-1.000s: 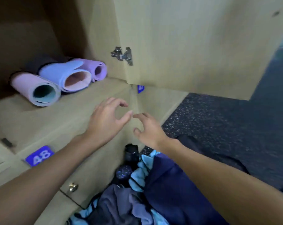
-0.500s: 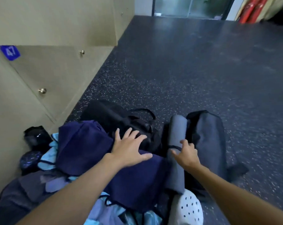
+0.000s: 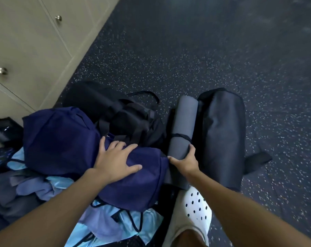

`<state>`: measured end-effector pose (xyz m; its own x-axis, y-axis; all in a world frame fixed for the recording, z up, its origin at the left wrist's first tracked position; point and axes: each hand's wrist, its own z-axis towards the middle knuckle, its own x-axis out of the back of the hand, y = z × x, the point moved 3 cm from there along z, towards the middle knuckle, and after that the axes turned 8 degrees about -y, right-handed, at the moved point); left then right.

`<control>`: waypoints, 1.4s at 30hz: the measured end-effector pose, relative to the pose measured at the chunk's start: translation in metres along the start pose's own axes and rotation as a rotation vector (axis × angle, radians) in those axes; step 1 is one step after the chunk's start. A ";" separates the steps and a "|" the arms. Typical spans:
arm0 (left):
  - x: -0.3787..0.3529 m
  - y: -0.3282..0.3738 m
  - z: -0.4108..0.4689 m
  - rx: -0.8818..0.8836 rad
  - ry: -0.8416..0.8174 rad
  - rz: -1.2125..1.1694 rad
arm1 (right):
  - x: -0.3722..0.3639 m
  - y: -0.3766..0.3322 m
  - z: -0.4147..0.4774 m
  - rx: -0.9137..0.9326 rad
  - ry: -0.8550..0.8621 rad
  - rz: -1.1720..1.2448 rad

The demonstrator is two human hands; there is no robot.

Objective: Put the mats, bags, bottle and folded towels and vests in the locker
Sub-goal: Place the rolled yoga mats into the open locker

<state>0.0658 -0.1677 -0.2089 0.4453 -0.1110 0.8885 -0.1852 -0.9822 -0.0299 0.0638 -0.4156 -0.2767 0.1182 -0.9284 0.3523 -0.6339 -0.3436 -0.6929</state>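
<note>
Fingers [image 3: 192,148] of right hand [image 3: 185,162] curled round near end of grey rolled mat [image 3: 184,125], lying on speckled floor [image 3: 186,50] between black bag [image 3: 126,114] and dark grey bag [image 3: 222,132]. Left hand [image 3: 115,159] spread flat, pressing navy bag [image 3: 62,139] at 9 o'clock of the mat, over light blue garments [image 3: 133,223]. Beige lockers [image 3: 26,41] at 10 o'clock.

The speckled floor [image 3: 186,50] carries a black bag [image 3: 115,111], a rolled grey mat [image 3: 183,125] and a dark grey bag [image 3: 222,139]. A white clog [image 3: 195,211] stands beside the mat.
</note>
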 end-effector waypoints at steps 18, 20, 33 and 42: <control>0.142 -0.009 -0.105 -0.133 0.452 -0.535 | 0.040 -0.129 -0.164 0.616 0.029 -0.210; 0.157 -0.023 -0.130 -0.144 0.486 -0.720 | 0.028 -0.154 -0.196 0.711 -0.036 -0.236; 0.209 -0.187 -0.306 -0.064 1.170 -1.488 | -0.133 -0.308 -0.360 1.193 -0.566 -0.367; 0.224 -0.282 -0.352 0.220 1.366 -1.469 | -0.202 -0.368 -0.361 1.196 -0.996 -0.329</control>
<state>-0.0906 0.1375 0.1602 -0.7175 0.6963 -0.0212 -0.2343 -0.2125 0.9487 -0.0027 -0.0501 0.1345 0.8583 -0.3468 0.3783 0.4026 -0.0021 -0.9154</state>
